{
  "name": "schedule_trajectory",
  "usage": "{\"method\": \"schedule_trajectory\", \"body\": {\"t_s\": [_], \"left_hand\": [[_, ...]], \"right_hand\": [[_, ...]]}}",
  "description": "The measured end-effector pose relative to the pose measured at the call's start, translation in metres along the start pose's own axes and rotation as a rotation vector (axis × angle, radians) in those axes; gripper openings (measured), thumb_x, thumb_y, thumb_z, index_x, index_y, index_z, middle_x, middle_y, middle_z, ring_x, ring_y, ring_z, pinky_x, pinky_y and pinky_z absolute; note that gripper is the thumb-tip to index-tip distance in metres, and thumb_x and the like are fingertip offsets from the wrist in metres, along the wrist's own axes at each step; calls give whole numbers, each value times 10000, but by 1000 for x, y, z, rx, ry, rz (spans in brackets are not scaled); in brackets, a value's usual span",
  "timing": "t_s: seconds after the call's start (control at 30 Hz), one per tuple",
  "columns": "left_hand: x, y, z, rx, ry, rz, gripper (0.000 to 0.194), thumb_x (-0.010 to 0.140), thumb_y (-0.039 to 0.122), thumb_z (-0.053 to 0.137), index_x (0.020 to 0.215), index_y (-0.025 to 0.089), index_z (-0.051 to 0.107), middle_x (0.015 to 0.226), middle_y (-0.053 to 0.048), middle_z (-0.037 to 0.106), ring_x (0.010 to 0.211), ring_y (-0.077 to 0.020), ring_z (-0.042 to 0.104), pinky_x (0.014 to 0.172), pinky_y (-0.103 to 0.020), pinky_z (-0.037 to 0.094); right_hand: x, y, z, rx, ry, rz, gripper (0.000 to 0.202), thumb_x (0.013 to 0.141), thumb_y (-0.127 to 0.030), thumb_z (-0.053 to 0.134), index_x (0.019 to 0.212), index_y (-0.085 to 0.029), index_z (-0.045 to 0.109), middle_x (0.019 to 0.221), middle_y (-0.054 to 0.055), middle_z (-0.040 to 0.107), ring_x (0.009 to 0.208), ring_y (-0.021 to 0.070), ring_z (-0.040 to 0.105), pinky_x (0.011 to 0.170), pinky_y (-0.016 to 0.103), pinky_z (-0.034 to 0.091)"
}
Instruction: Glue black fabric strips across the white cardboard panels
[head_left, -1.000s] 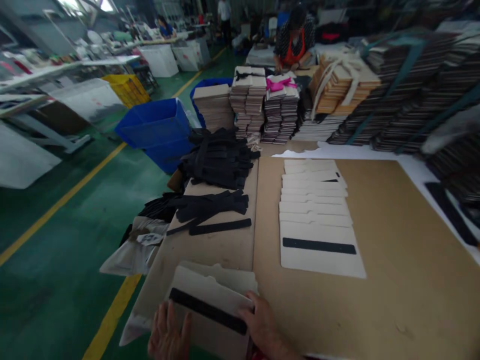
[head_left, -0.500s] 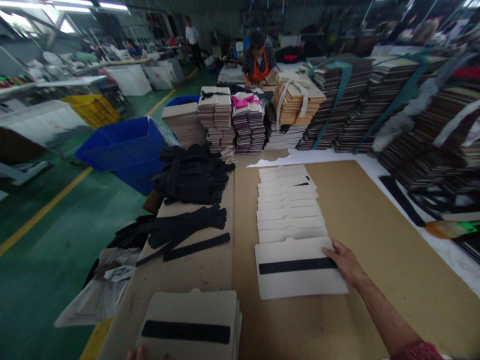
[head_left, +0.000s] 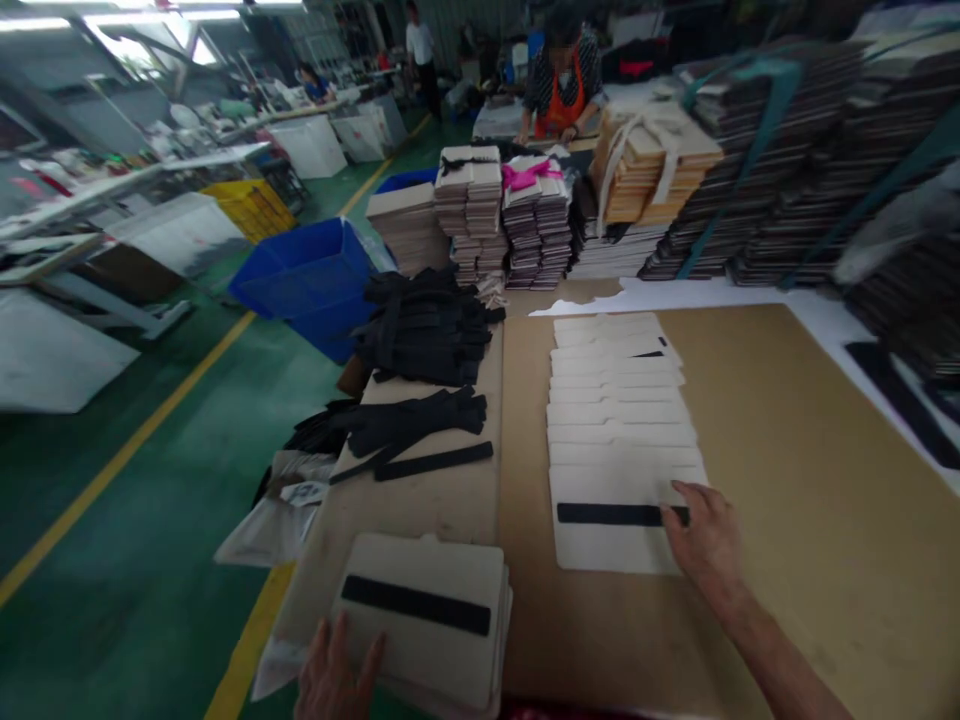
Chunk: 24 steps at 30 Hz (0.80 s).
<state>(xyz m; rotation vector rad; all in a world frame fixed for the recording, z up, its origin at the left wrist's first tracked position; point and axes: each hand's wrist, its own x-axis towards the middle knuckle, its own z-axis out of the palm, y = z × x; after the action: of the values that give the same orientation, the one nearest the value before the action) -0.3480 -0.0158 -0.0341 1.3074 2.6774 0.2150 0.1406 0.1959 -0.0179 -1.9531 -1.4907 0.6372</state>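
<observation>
A pale panel (head_left: 622, 550) with a black strip (head_left: 615, 514) across it lies at the near end of an overlapping row of similar panels (head_left: 619, 410). Over that panel's right side is my right hand (head_left: 709, 545), thumb and fingers apart, its fingertips by the strip's right end. A stack of pale panels (head_left: 420, 650) sits at the lower left, its top one bearing another black strip (head_left: 416, 604). My left hand (head_left: 339, 665) rests at the stack's left edge with fingers spread, partly cut off by the frame's bottom.
Loose black strips (head_left: 420, 425) and a bigger black heap (head_left: 427, 330) lie on the table's left part. Beyond stand tied panel stacks (head_left: 536, 235) and a blue bin (head_left: 300, 270). A person in an orange apron (head_left: 562, 100) works at the back.
My right hand has loosened from the panel's right edge, and the panel now lies flush with the row. More of my left hand shows at the stack. The view has swung left.
</observation>
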Motion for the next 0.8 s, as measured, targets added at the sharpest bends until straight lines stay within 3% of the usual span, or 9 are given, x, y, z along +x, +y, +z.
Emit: {"method": "schedule_trajectory", "body": {"t_s": [0.07,0.13,0.23,0.33,0.47,0.7,0.8], "left_hand": [[0,-1,-2,30,-5,-47,725,841,556,384,1382,80,466,1462,-226,420,1349,-396,400,1049,-572,392],[0,-3,0,52,-6,-59,735,851,570,391,1399,83,445,1483,-208,396,1356,-380,386,1053,-549,401],[-2,-7,5,59,1,-53,705,871,559,405,1409,103,428,1486,-190,390,1364,-354,372,1062,-531,400],[-3,-8,7,46,11,-41,682,891,550,413,1421,120,409,1491,-184,383,1365,-352,364,1055,-541,404],[-3,-9,9,30,16,-32,666,896,523,443,1431,130,397,1501,-172,373,1369,-340,359,1065,-525,398],[-4,-10,12,31,-8,-54,662,901,507,444,1441,127,393,1522,-177,344,1378,-358,341,1067,-540,388],[-3,-8,10,32,-20,-51,670,902,505,430,1446,117,385,1530,-177,334,1386,-350,330,1077,-528,381]], "right_hand": [[-41,-32,30,62,-184,-86,432,804,-404,479,1137,-168,622,1133,142,596,1006,282,570,951,447,449],[-85,-65,62,167,-462,-115,401,827,-360,465,1163,-190,603,1036,87,609,808,206,600,789,357,517],[-132,-103,100,246,-704,-143,445,827,-287,470,1242,-158,568,1072,90,600,795,177,604,811,321,516],[-145,-121,123,188,-690,-145,493,827,-256,464,1296,-122,536,1141,125,573,969,216,599,920,336,480],[-137,-129,131,116,-617,-145,491,847,-268,435,1284,-76,546,1193,170,534,1118,266,541,1031,374,402],[-142,-134,138,131,-631,-92,431,778,-235,482,1181,-135,594,1133,128,569,1044,238,578,967,328,431],[-139,-135,142,144,-626,-10,263,715,-230,522,957,-178,611,1015,104,599,929,240,592,844,329,469]]}}
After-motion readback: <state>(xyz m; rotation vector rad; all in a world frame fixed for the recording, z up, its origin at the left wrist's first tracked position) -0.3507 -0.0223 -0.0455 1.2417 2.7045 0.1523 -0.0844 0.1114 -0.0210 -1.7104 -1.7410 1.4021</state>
